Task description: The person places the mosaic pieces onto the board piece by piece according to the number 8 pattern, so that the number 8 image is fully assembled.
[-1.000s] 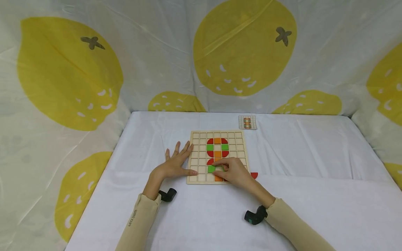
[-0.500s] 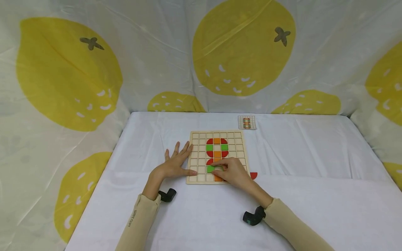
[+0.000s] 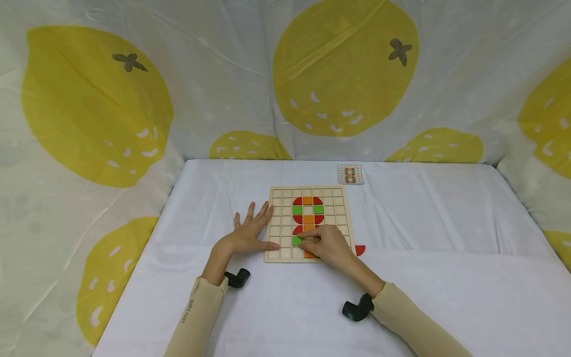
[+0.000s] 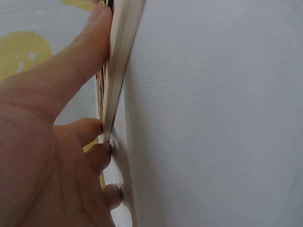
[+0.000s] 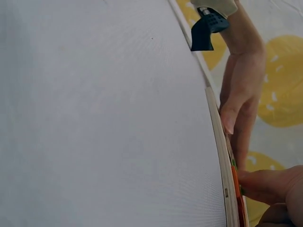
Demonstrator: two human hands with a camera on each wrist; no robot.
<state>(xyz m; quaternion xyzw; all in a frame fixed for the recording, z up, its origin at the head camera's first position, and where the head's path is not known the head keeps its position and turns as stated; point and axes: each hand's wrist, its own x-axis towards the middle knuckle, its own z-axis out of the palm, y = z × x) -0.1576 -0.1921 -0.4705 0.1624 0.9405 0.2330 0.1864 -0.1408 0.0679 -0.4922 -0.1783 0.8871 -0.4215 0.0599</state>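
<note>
My right hand (image 3: 333,244) pinches a green square tile (image 3: 296,241) between index finger and thumb, over the lower part of a wooden grid board (image 3: 286,203). Red rounded tiles (image 3: 298,219), orange squares (image 3: 308,200) and other green squares (image 3: 318,210) lie in the grid; the hand covers some lower right cells. My left hand (image 3: 244,237) spreads its fingers at the board's left edge, thumb on the lower left corner. In the left wrist view, the fingers (image 4: 90,42) touch the board's side. The right wrist view shows my right thumb (image 5: 258,182) beside an orange tile (image 5: 235,182).
A loose red rounded tile (image 3: 360,250) lies just right of the board. Behind the board is a small card (image 3: 350,174) printed with a coloured grid pattern. White cloth (image 3: 424,208) covers the table, and a lemon-print curtain (image 3: 241,74) hangs at the back.
My right hand has shifted slightly left with the green tile, which now lines up with the red tile above it. My left hand keeps its place on the board.
</note>
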